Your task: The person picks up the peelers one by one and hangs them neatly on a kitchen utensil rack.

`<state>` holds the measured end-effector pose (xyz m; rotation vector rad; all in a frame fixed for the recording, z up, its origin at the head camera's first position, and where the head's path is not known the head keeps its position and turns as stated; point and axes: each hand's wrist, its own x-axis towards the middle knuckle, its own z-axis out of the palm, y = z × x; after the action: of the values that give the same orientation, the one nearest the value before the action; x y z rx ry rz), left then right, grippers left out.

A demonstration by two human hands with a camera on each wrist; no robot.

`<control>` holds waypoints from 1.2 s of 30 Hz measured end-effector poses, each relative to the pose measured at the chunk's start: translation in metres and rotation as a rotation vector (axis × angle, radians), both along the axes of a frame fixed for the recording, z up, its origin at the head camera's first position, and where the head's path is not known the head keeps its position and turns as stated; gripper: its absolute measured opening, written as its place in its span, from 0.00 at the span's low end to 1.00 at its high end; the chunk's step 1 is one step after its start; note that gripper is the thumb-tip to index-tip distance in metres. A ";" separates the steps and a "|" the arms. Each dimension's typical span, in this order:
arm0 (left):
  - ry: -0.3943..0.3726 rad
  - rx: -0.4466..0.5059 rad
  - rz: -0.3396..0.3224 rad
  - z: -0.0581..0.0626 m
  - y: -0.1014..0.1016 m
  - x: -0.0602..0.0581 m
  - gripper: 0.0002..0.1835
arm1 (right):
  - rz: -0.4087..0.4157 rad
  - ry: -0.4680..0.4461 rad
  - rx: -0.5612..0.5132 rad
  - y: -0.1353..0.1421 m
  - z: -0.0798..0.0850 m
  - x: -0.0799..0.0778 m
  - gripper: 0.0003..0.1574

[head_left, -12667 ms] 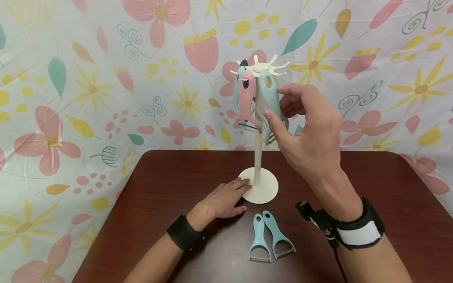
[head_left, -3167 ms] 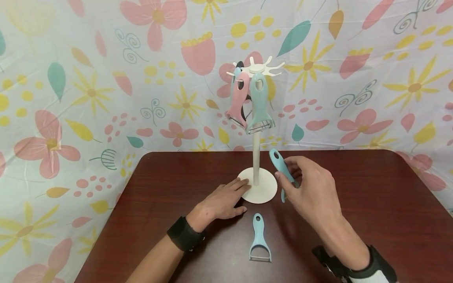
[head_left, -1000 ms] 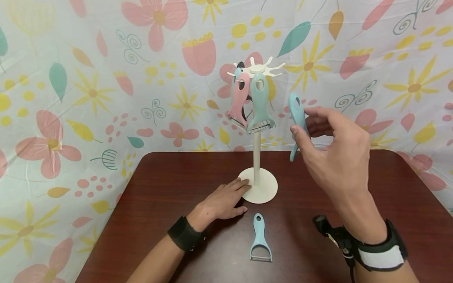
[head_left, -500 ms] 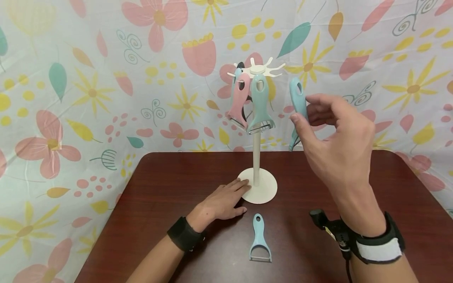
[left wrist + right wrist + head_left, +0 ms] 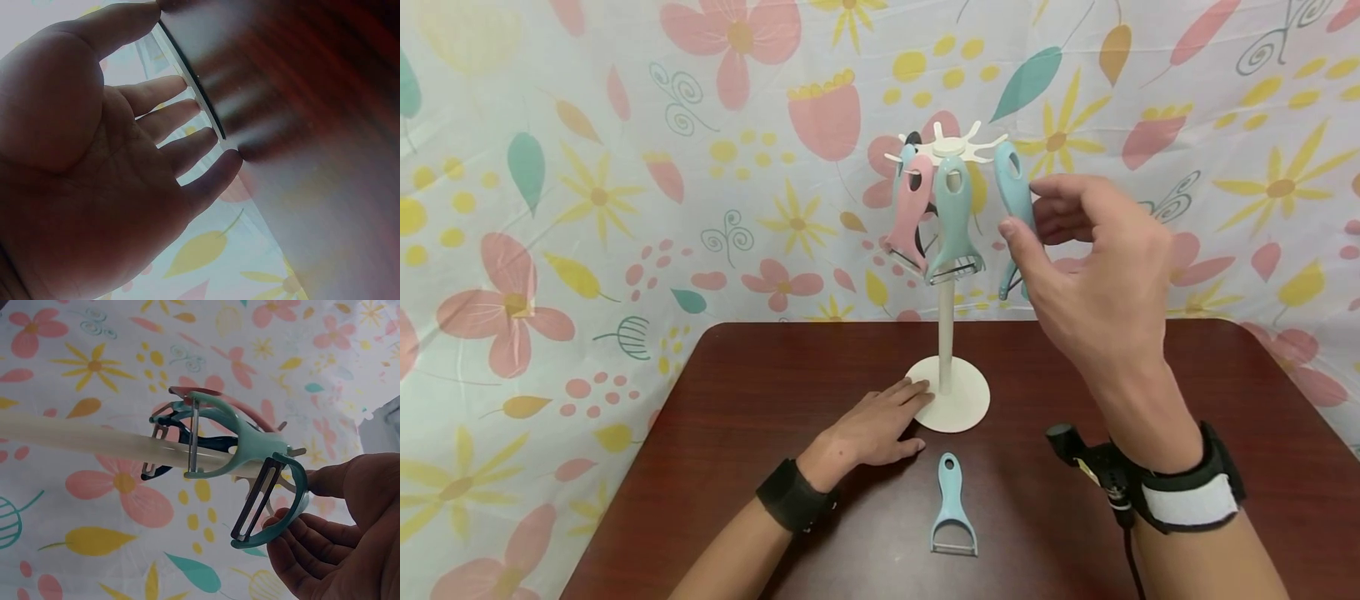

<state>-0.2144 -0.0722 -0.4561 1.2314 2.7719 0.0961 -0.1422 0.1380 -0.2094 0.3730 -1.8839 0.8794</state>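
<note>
My right hand [image 5: 1097,267] pinches a light blue peeler [image 5: 1016,187] between thumb and fingers, its holed handle end up beside the tips of the white rack's hooks [image 5: 951,148]. The right wrist view shows the blade end of this held peeler [image 5: 269,506] pointing away from the hand. A mint green peeler [image 5: 953,208] and a pink peeler [image 5: 912,204] hang from the rack, with a blue one and a black one partly hidden behind. My left hand [image 5: 876,425] lies with straight fingers on the edge of the round white base [image 5: 966,396].
Another light blue peeler [image 5: 951,500] lies on the dark red-brown table [image 5: 790,367], in front of the base. Behind the table hangs a flower-patterned cloth [image 5: 647,167]. A cable runs from the camera strapped to the right wrist.
Over the last second my right hand has lifted the blue peeler and brought it left to the rack. Earlier, it let go of the mint peeler there. The left hand has stayed still.
</note>
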 end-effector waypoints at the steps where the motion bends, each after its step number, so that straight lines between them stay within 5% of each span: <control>1: 0.000 0.000 0.000 0.000 0.000 0.000 0.39 | -0.002 -0.011 -0.003 0.000 0.000 -0.001 0.19; 14: -0.001 0.003 -0.001 0.001 0.000 0.000 0.38 | -0.011 -0.058 -0.014 0.004 -0.006 -0.021 0.21; 25: -0.010 0.003 0.005 0.001 0.001 0.000 0.39 | 0.022 -0.076 -0.010 -0.014 0.008 -0.009 0.18; 36: -0.010 0.001 0.004 0.001 -0.001 0.000 0.39 | 0.036 -0.092 -0.018 -0.017 0.005 -0.009 0.18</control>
<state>-0.2147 -0.0728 -0.4554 1.2228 2.7664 0.1042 -0.1508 0.1213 -0.2043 0.3615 -1.9576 0.9512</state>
